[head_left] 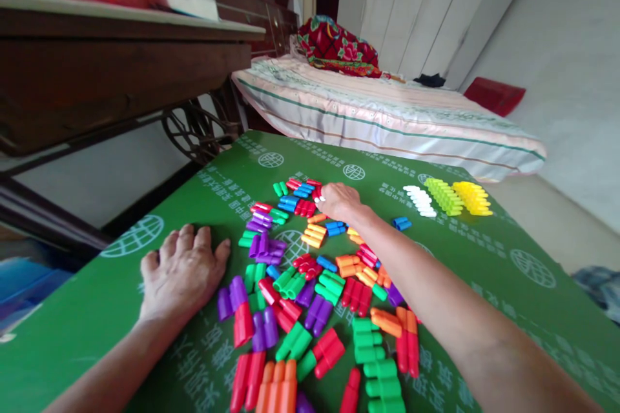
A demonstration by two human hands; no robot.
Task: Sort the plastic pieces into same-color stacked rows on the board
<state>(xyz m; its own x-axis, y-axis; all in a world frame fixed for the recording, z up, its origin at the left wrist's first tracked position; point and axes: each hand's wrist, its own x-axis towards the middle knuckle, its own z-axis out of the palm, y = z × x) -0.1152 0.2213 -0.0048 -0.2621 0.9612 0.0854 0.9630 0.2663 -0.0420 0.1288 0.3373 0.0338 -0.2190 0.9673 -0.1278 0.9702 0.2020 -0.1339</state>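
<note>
My left hand (pixel 181 271) lies flat on the green board, fingers stretched out, with nothing in it and beside the left edge of the scattered blocks. Toward the far end of the pile is my right hand (pixel 339 201), its fingers closed on a small red building block (pixel 318 191) that my fingertips partly hide. Around it lie blue blocks (pixel 289 204), orange blocks (pixel 314 235) and other red blocks (pixel 305 208). Nearer to me spread bullet-shaped plastic blocks: purple blocks (pixel 318 314), green blocks (pixel 294 341) and red blocks (pixel 357 297), many joined in short rows.
On the board's (pixel 465 251) far right stand separate rows: white blocks (pixel 420 201), lime green blocks (pixel 444 197) and yellow blocks (pixel 472 198). A lone blue block (pixel 402 224) lies right of my wrist. Beyond are a bed (pixel 387 110) and a dark wooden table (pixel 121 71).
</note>
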